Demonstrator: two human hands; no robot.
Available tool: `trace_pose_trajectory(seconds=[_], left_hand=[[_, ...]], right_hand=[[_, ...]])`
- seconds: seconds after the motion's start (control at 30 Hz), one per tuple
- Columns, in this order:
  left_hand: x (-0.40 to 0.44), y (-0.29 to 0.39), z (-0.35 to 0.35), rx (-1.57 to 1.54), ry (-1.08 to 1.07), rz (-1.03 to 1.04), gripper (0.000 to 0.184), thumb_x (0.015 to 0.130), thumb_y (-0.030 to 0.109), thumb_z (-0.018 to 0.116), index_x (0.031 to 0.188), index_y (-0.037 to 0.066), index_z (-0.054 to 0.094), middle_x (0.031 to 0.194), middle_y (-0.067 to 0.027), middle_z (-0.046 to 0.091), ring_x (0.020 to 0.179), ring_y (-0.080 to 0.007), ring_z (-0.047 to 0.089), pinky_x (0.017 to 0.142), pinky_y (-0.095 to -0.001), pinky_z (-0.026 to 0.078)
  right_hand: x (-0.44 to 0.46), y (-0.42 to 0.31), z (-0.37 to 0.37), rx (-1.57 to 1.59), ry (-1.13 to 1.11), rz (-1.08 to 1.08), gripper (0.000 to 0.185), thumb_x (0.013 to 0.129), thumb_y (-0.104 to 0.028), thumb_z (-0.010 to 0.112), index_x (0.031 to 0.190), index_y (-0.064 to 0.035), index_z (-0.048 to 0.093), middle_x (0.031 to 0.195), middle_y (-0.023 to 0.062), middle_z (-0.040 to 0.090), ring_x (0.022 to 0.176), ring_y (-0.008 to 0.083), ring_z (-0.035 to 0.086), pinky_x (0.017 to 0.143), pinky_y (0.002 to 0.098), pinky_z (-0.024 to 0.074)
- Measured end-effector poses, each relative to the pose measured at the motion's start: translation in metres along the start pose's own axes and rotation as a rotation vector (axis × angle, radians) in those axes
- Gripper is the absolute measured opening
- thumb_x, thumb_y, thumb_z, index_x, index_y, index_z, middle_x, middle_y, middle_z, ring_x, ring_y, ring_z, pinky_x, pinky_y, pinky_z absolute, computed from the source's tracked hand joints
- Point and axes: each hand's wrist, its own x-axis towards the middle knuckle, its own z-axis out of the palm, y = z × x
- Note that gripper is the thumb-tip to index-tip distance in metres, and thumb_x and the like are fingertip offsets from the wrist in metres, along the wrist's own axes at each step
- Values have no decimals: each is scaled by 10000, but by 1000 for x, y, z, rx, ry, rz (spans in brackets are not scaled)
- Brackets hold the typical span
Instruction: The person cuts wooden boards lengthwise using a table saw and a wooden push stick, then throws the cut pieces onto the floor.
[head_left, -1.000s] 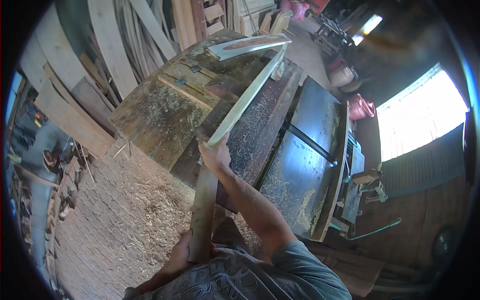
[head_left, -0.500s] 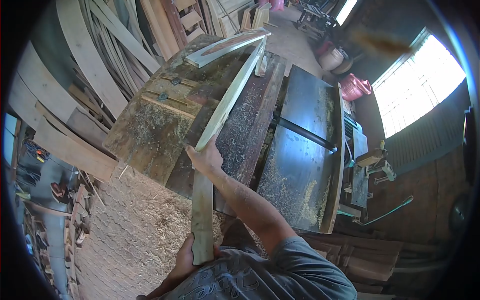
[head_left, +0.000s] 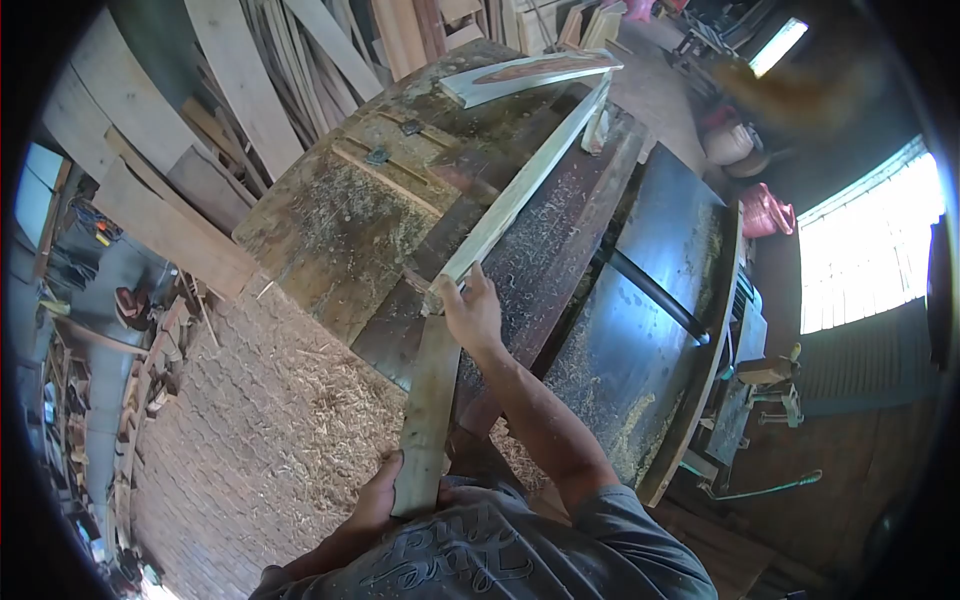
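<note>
Board [head_left: 428,420]: clasped near end in fingers of left hand [head_left: 378,492] beyond bench [head_left: 310,235] edge, apparently supporting overhang. Touched pale strip [head_left: 535,180] over bench with right hand [head_left: 474,315], presumably for steadying; couldn't tell finger closure there, nor whether joined.

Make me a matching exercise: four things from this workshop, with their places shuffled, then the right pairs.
Things:
1. Bare left hand
2. Bare right hand
3. Curled tan wood shavings
4. Bulging pink sack

Places:
A. On the paved floor
B. Beside the bright, barred window
C. Against the long, pale wooden strip
D. At the near end of the flat, pale wooden board

Pairs: 1-D, 2-C, 3-A, 4-B
</note>
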Motion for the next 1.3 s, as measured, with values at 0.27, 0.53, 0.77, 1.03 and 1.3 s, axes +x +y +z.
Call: trace_pose_trajectory(seconds=[0.27,0.53,0.77,1.03,1.3], left_hand=[[32,-21,-47,-70,-172,38,624,1152,501,369,1383,-45,564,1114,-237,745,1010,-342,765,881,-485,636],[-7,8,-32,-130,-204,-101,645,1133,558,390,1339,-14,607,1077,-225,741,988,-341,752,836,-488,633],[-21,24,-15,-50,-232,-72,633,1121,562,402,1377,10,578,1094,-202,732,979,-331,740,811,-472,614],[-10,28,-11,-64,-278,-77,609,1121,545,417,1439,39,530,1150,-203,706,1019,-367,730,822,-525,619],[-11,40,24,-139,-130,-80,555,1149,464,372,1424,7,522,1140,-180,695,1009,-332,723,909,-496,602]], right_hand=[[8,3,-6,2,-52,-4,524,995,-383,770,1301,34,687,674,105,643,638,139,613,634,364,509],[11,7,-5,-25,-16,-76,583,962,-406,751,1312,56,699,960,258,766,971,359,780,835,441,565],[13,-3,-14,-29,-69,125,727,914,-475,788,1397,53,666,1264,283,746,1213,374,729,1031,397,542],[-53,-11,-20,222,74,121,742,949,-340,799,1481,74,488,1231,179,687,1064,304,685,925,415,560],[-140,-44,-46,796,-291,457,392,1053,-205,696,1352,8,559,1174,70,698,1032,144,659,905,309,543]])
